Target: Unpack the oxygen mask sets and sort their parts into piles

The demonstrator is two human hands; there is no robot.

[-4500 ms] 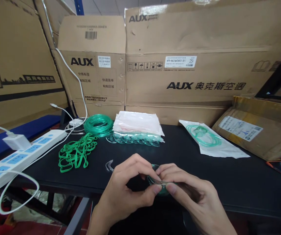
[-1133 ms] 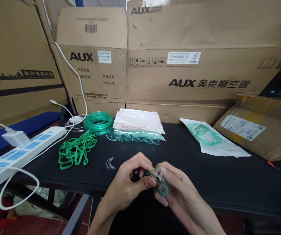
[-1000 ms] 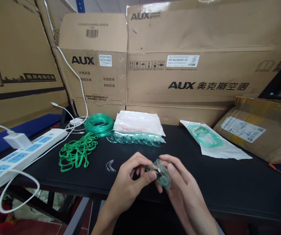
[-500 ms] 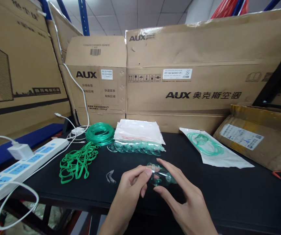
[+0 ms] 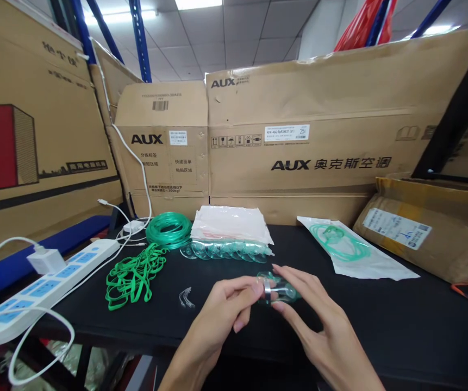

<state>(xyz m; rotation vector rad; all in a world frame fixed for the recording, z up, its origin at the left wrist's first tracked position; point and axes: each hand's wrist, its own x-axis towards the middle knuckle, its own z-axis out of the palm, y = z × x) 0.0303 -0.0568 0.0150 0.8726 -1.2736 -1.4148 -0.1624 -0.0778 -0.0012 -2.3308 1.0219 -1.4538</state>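
A clear green oxygen mask [image 5: 283, 294] is held between my two hands above the black table. My left hand [image 5: 234, 301] pinches the mask's end by its shiny metal nose strip [image 5: 267, 289], thumb on top. Around the other end curves my right hand [image 5: 319, 315], with the thumb on the near side and the fingers on the far side. Several thin clear strips [image 5: 185, 297] lie to the left of my left hand. Behind the hands, a row of similar masks [image 5: 229, 251] sits in front of a stack of white bags [image 5: 231, 224].
Green elastic bands [image 5: 136, 277] lie at left, before a coil of green tubing [image 5: 168, 229]. A white power strip [image 5: 50, 288] with cables runs along the left edge. At right are a packed mask with tubing [image 5: 348, 244] and a taped carton [image 5: 425, 228]. Cardboard panels [image 5: 291, 190] stand behind.
The view has tilted up slightly. Both hands and the mask appear a little farther right, and the mask looks turned, with its metal strip facing me more plainly.
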